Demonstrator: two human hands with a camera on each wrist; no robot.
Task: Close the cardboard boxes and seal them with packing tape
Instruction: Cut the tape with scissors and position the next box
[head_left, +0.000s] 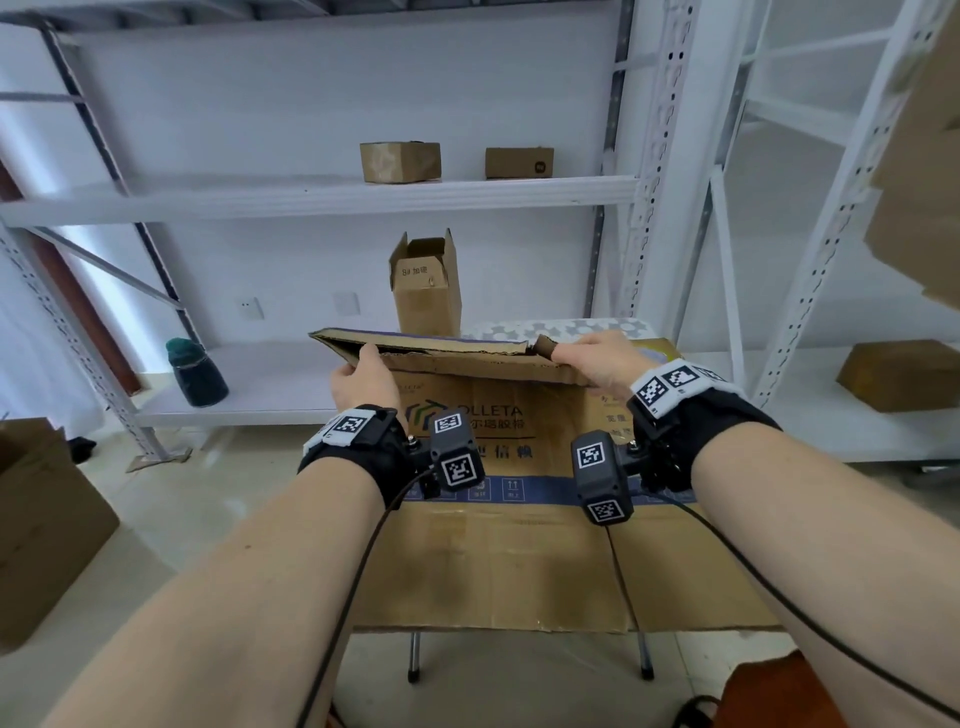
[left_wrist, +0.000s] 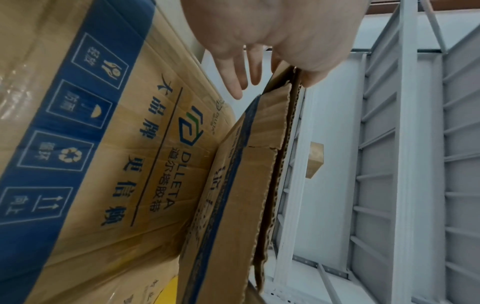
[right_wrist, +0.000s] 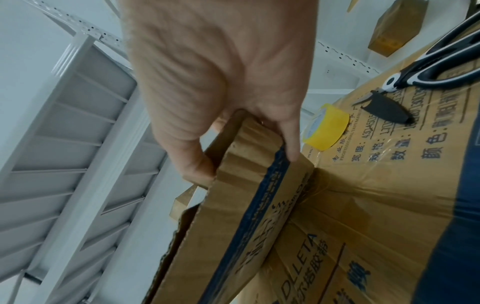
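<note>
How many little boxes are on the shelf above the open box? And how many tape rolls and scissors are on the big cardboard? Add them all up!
Little boxes: 2
Yellow tape rolls: 1
Scissors: 1
Total: 4

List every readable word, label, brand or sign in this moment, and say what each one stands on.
"DLLETA": large cardboard sheet, beside its green and blue logo.
"更信赖": same sheet, large blue characters.
"向上": blue band on the sheet, under two up arrows.
"防雨": same band, by an umbrella sign.
"颜色", "数量", "规格", "宽度": sheet's spec panel; values unreadable.
"加硬": small open box.
Square coded markers: wrist cameras, no words.
</note>
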